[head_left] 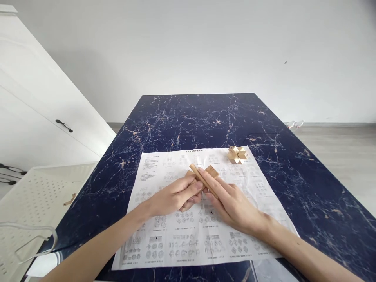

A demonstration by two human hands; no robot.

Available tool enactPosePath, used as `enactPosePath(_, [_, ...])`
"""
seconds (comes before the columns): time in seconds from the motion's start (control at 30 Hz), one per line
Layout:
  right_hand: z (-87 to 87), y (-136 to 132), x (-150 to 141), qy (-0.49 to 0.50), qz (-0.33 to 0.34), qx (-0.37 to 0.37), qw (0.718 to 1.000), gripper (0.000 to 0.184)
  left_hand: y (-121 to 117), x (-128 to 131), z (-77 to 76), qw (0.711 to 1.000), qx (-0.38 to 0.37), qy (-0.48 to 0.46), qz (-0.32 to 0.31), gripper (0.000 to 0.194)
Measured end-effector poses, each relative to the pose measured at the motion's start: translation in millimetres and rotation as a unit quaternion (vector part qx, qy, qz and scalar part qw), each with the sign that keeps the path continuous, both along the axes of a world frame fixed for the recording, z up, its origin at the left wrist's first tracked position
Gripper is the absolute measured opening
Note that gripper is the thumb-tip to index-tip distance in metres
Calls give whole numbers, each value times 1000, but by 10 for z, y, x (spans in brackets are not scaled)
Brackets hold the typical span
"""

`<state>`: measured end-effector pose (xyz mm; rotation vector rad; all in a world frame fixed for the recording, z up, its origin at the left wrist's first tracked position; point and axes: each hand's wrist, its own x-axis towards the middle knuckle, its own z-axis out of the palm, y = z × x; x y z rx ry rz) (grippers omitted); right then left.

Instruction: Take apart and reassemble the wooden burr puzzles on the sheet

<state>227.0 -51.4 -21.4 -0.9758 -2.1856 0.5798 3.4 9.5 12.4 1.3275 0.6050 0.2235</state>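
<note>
Several light wooden puzzle pieces are gripped between my two hands, above a printed instruction sheet. My left hand is closed on them from the left, thumb on top. From the right, my right hand lays its fingers along a long wooden stick and presses it against the others. A flat end with dark marks sticks out beyond my right fingers. How the pieces fit together under the fingers is hidden. An assembled wooden burr puzzle, star-shaped, rests on the sheet's far right corner.
The sheet lies on a dark blue marbled table. To the left stand a cream perforated basket, with a small wooden piece in it, and a white cabinet. A white cable loops at lower left.
</note>
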Motion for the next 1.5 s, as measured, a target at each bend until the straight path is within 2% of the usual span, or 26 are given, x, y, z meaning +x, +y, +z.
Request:
enactPosePath(0.13, [-4, -1, -2, 35, -3, -26, 999, 75, -13, 11, 60, 1000, -2, 8, -6, 36])
enactPosePath(0.27, [-28, -11, 17, 105, -45, -74, 991, 61, -36, 16, 99, 999, 41, 18, 10, 37])
enactPosePath(0.4, [-4, 21, 43, 191, -103, -168, 962, 51, -51, 10, 84, 994, 99, 30, 40, 38])
enactPosePath(0.5, [29, 69, 57, 226, -102, -220, 943, 37, -52, 6, 82, 994, 99, 32, 33, 42])
enactPosePath(0.57, [38, 98, 67, 242, -103, -237, 935, 36, -47, 6, 91, 994, 96, 30, 38, 44])
enactPosePath(0.63, [33, 116, 79, 242, -127, -217, 937, 37, -35, 9, 95, 992, 100, 19, 71, 42])
enactPosePath(0.73, [3, 118, 81, 157, -151, -106, 970, 28, -1, 13, 73, 976, 132, 6, 175, 41])
enactPosePath(0.8, [-22, 105, 59, 70, -103, -24, 992, 29, 30, 15, 39, 957, 153, 1, 245, 43])
enactPosePath(0.9, [-63, 73, 1, -47, 5, 44, 998, 47, 71, 21, -18, 938, 165, -6, 303, 40])
enactPosePath(1.0, [-91, 47, -50, -136, 46, 59, 988, 62, 88, 31, -59, 928, 191, 18, 318, 38])
enactPosePath(1.1, [-82, 40, -71, -163, 42, 66, 984, 67, 82, 40, -84, 916, 240, 63, 315, 42])
enactPosePath(1.27, [-45, 41, -79, -134, 6, 68, 989, 42, 73, 42, -122, 904, 295, 96, 295, 43])
enactPosePath(1.43, [-83, 49, -53, -109, -50, 28, 992, 41, 68, 44, -121, 886, 349, 122, 281, 40])
enactPosePath(1.5, [-89, 64, -33, -93, -58, 11, 994, 32, 61, 49, -107, 884, 358, 127, 273, 38])
